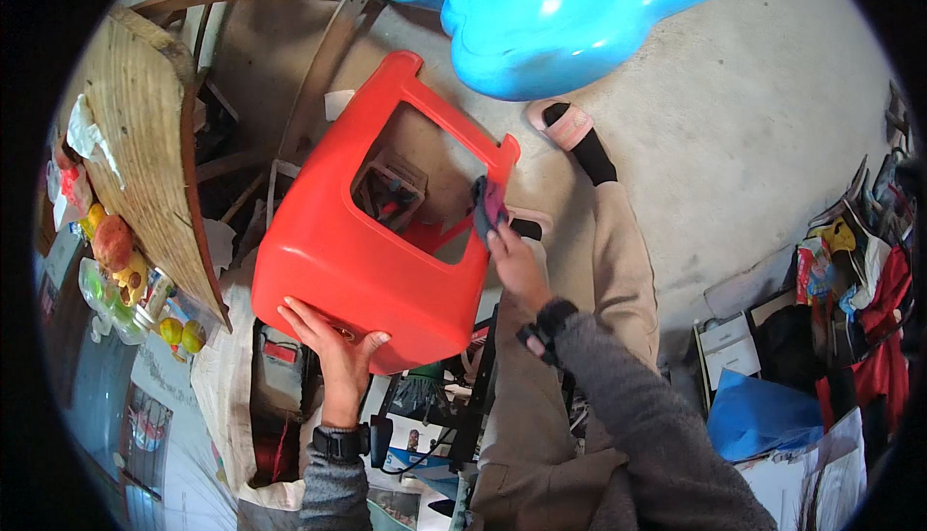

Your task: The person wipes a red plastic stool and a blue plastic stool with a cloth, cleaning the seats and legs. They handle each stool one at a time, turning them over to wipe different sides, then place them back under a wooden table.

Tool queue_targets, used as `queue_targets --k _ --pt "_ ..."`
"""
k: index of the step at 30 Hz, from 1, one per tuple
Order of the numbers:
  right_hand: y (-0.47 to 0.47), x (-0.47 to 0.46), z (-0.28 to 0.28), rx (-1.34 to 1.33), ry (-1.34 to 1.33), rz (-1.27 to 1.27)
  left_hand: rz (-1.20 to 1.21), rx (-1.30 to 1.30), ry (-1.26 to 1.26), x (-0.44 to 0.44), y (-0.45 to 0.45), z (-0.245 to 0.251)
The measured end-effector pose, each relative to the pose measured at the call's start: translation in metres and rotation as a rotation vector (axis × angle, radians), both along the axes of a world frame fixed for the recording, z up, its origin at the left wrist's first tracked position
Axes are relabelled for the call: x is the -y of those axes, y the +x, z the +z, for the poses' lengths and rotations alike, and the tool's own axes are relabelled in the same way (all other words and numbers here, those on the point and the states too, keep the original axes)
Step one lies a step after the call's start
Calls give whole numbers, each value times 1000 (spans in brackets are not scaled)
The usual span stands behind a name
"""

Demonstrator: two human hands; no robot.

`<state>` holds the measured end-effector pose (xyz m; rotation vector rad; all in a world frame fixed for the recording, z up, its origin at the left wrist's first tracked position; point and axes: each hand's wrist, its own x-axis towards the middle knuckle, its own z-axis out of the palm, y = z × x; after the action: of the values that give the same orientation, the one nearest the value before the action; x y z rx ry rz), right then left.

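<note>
A red plastic stool [319, 263] is tilted in front of me, its legs pointing up and away and its seat towards me. My left hand [335, 346] steadies it at the seat, with thumb and fingers spread over the red surface near a small dark slot. In my right hand [518, 263] is a dark grey and purple cloth [489, 205]. The cloth lies against the stool's right leg, beside the large opening in its side. Part of the cloth is hidden by my fingers.
A glossy blue plastic object [550, 31] stands beyond the stool. On the left is a wooden tabletop [145, 118] on a frame, with fruit [112, 241] nearby. My slippered foot [568, 125] rests on the concrete floor [724, 169]. Piled clothes and bags [862, 263] are at right.
</note>
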<state>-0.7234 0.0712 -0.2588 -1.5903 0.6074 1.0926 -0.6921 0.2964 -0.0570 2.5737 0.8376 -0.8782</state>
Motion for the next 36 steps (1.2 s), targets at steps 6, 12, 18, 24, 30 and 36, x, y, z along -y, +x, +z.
queue_targets --k 6,12,18,24,30,36 --pt "-1 4 -146 43 35 26 -27 -43 5 -4 -2 0" --pt "1 -4 -144 57 -67 -2 -2 -52 17 -4 -5 -1" --pt "-28 11 60 -8 231 -140 9 -33 22 -2 -5 -2" --pt "-36 5 -40 -122 201 -258 16 -56 29 -2 -3 -1" --pt "-40 23 -248 -201 92 -50 12 -114 33 0 2 1" --pt "-42 23 -322 -228 54 -75 86 -109 21 3 2 1"
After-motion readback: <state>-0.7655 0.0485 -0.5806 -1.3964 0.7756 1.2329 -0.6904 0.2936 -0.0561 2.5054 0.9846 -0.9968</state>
